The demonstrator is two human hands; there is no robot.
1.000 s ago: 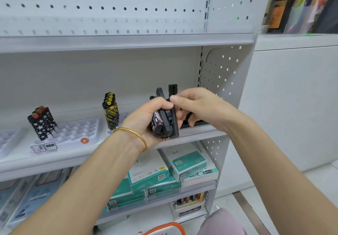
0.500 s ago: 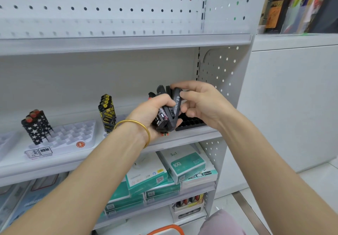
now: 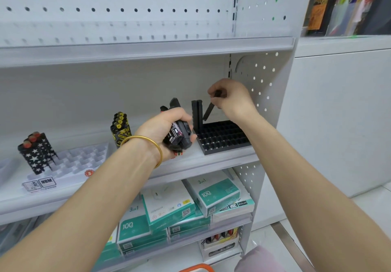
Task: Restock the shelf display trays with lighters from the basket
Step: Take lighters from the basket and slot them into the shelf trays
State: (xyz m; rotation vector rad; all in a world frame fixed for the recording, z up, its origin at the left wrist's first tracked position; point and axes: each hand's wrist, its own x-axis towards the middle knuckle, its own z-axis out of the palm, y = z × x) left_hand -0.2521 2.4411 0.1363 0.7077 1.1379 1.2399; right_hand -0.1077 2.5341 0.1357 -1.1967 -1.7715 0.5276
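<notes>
Black lighter [image 3: 208, 111]: right hand [image 3: 232, 100] is pinching it, now tilting it into tray [image 3: 224, 136], away from bundle [image 3: 177, 134].
Left hand [image 3: 163, 128]: is gripping bundle beside tray.

Right hand [image 3: 232, 100] has split off from the left hand [image 3: 163, 132] and pulled one black lighter [image 3: 208, 111] out of the bundle [image 3: 178, 135]. It now holds it tilted over the black tray [image 3: 224, 137], back-left corner, beside the two standing lighters [image 3: 196, 115].

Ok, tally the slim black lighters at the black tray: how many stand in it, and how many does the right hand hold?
Standing lighters in the black tray: 2
Lighter in the right hand: 1
Total: 3
</notes>
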